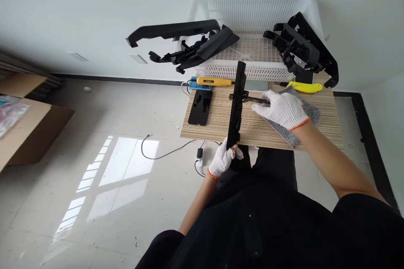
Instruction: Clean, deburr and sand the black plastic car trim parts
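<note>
My left hand (pixel 221 159), in a white knit glove with an orange cuff, is closed around the near end of a long black plastic trim piece (pixel 237 107). The piece stands lengthwise over the front of the wooden table. My gloved right hand (pixel 282 108) is closed on the end of a thin dark bar (pixel 256 100) that meets the trim piece at its middle. Whether the bar is a separate tool or a branch of the piece I cannot tell. Beneath my right hand lies a grey cloth (pixel 285 131).
A white plastic basket (pixel 252 2) at the back holds black plastic parts (pixel 186 44), some overhanging its sides. On the table (pixel 217 128) are a phone (pixel 200 107), a yellow-handled tool (pixel 214 81) and a yellow utility knife (pixel 305 87). Cables and a power adapter (pixel 200 153) are below.
</note>
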A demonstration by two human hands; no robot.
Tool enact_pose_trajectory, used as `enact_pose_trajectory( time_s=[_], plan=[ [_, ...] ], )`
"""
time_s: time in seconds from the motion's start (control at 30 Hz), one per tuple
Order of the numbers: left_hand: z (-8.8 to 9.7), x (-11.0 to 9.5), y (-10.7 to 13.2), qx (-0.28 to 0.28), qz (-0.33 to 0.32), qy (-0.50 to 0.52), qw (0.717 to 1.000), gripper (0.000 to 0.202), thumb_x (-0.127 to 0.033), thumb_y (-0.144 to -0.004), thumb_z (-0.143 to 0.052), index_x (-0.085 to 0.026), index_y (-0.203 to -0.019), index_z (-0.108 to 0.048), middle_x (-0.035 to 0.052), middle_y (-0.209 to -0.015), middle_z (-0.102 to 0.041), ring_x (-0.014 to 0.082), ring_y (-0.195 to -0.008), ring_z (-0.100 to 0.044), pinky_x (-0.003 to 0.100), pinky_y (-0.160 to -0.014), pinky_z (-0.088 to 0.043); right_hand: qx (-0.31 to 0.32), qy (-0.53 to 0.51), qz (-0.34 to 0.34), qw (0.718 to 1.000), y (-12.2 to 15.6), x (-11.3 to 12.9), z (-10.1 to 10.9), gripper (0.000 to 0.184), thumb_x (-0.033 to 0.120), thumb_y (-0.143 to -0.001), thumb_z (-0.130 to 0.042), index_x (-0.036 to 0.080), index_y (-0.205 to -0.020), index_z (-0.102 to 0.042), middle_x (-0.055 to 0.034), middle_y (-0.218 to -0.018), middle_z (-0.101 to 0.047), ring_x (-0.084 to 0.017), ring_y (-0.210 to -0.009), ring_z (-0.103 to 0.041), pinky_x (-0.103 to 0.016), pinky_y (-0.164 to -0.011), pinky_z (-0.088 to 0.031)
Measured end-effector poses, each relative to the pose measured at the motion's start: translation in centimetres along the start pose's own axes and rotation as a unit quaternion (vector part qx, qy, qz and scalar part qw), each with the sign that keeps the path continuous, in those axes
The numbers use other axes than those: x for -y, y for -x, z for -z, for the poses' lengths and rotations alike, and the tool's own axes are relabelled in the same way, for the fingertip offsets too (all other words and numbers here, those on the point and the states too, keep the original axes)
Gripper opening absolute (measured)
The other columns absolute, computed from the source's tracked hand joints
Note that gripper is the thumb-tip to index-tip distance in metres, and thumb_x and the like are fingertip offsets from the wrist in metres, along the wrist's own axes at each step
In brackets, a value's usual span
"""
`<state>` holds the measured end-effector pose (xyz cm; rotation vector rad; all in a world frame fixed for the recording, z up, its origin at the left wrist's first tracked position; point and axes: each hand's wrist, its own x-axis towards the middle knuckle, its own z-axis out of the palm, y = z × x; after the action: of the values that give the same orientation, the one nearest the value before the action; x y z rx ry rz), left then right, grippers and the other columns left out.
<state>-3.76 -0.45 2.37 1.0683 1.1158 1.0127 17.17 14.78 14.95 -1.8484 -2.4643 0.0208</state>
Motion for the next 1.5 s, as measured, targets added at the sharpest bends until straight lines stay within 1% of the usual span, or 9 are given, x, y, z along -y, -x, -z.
enact_pose_trajectory(
  time_s=[0.07, 0.17, 0.43, 0.67, 0.83, 1.03, 1.13, 1.37, 1.5],
  plan=[
    [0.0, 0.0, 0.0, 0.004, 0.008, 0.003, 1.000, 0.038, -0.055, -0.102, -0.054, -0.018, -0.107, -0.053, 0.0029, -0.066, -0.068, 0.0168, -0.060, -0.062, 0.029, -0.059, -0.042, 0.007, 0.012, -0.006, 1.000, -0.1, 0.0, 0.0, 0.074, 0.080, -0.090, -0.043, 0.017, -0.102, -0.079, -0.0131, -0.072, -0.073, -0.028, -0.068, -0.066, -0.034, -0.061, -0.036],
    [-0.1, -0.1, -0.1, 0.003, 0.013, -0.003, 1.000, 0.036, -0.054, -0.103, -0.053, -0.018, -0.105, -0.053, 0.0041, -0.067, -0.070, 0.0158, -0.060, -0.063, 0.028, -0.059, -0.043, 0.022, 0.028, -0.021, 0.999, -0.2, 0.5, 0.2, 0.074, 0.077, -0.093, -0.039, 0.016, -0.082, -0.079, -0.0144, -0.067, -0.070, -0.028, -0.065, -0.065, -0.033, -0.057, -0.032],
    [-0.1, 0.5, -0.1, 0.009, -0.005, 0.002, 1.000, 0.044, -0.059, -0.103, -0.050, -0.016, -0.112, -0.054, 0.0036, -0.068, -0.070, 0.0161, -0.060, -0.063, 0.028, -0.059, -0.044, 0.043, 0.022, -0.005, 0.999, 0.3, 0.8, -0.2, 0.051, 0.051, -0.094, -0.043, 0.016, -0.085, -0.080, -0.0140, -0.072, -0.074, -0.029, -0.069, -0.068, -0.033, -0.055, -0.027],
    [0.1, 0.7, 0.0, -0.004, 0.000, -0.016, 1.000, 0.038, -0.056, -0.103, -0.051, -0.018, -0.101, -0.054, 0.0025, -0.067, -0.067, 0.0152, -0.060, -0.060, 0.028, -0.060, -0.043, 0.088, 0.019, 0.049, 0.995, 2.2, 1.0, -0.9, 0.051, 0.051, -0.095, -0.043, 0.018, -0.083, -0.079, -0.0131, -0.075, -0.075, -0.030, -0.076, -0.071, -0.033, -0.058, -0.031],
    [0.1, 0.6, 0.0, -0.005, 0.010, -0.011, 1.000, 0.041, -0.059, -0.102, -0.053, -0.018, -0.097, -0.054, 0.0033, -0.068, -0.068, 0.0152, -0.061, -0.061, 0.028, -0.061, -0.044, 0.112, 0.025, 0.042, 0.993, 2.8, 1.8, -1.0, 0.046, 0.051, -0.096, -0.044, 0.019, -0.092, -0.077, -0.0140, -0.080, -0.077, -0.033, -0.080, -0.074, -0.032, -0.058, -0.031],
    [-0.1, 0.2, 0.1, 0.007, -0.006, -0.005, 1.000, 0.037, -0.053, -0.105, -0.048, -0.017, -0.109, -0.054, 0.0049, -0.071, -0.073, 0.0162, -0.062, -0.065, 0.029, -0.063, -0.047, 0.172, 0.003, 0.068, 0.983, 2.9, 1.6, -0.3, 0.040, 0.037, -0.098, -0.044, 0.023, -0.131, -0.062, -0.0111, -0.086, -0.079, -0.031, -0.076, -0.074, -0.030, -0.056, -0.028],
    [-0.1, 0.2, 0.1, 0.000, 0.004, -0.003, 1.000, 0.038, -0.054, -0.104, -0.049, -0.017, -0.106, -0.055, 0.0048, -0.070, -0.072, 0.0161, -0.061, -0.064, 0.029, -0.062, -0.046, 0.165, 0.028, 0.078, 0.983, 3.1, 1.5, -0.1, 0.042, 0.039, -0.102, -0.038, 0.022, -0.134, -0.059, -0.0122, -0.084, -0.078, -0.031, -0.074, -0.074, -0.030, -0.056, -0.027],
    [-0.2, 0.4, -0.1, -0.005, 0.017, 0.016, 1.000, 0.043, -0.059, -0.101, -0.053, -0.017, -0.107, -0.054, 0.0049, -0.067, -0.071, 0.0162, -0.058, -0.062, 0.028, -0.057, -0.043, 0.125, 0.053, 0.085, 0.987, 3.2, 1.3, -0.8, 0.042, 0.045, -0.103, -0.034, 0.021, -0.118, -0.066, -0.0117, -0.077, -0.076, -0.032, -0.067, -0.072, -0.030, -0.053, -0.023],
    [-0.3, 0.1, -0.1, -0.005, 0.007, 0.015, 1.000, 0.041, -0.057, -0.102, -0.053, -0.016, -0.106, -0.056, 0.0049, -0.067, -0.070, 0.0164, -0.059, -0.062, 0.029, -0.059, -0.045, 0.056, -0.036, 0.044, 0.997, 3.3, 0.6, -0.7, 0.034, 0.042, -0.098, -0.044, 0.020, -0.106, -0.069, -0.0088, -0.076, -0.075, -0.026, -0.067, -0.069, -0.030, -0.057, -0.030]
  ],
)
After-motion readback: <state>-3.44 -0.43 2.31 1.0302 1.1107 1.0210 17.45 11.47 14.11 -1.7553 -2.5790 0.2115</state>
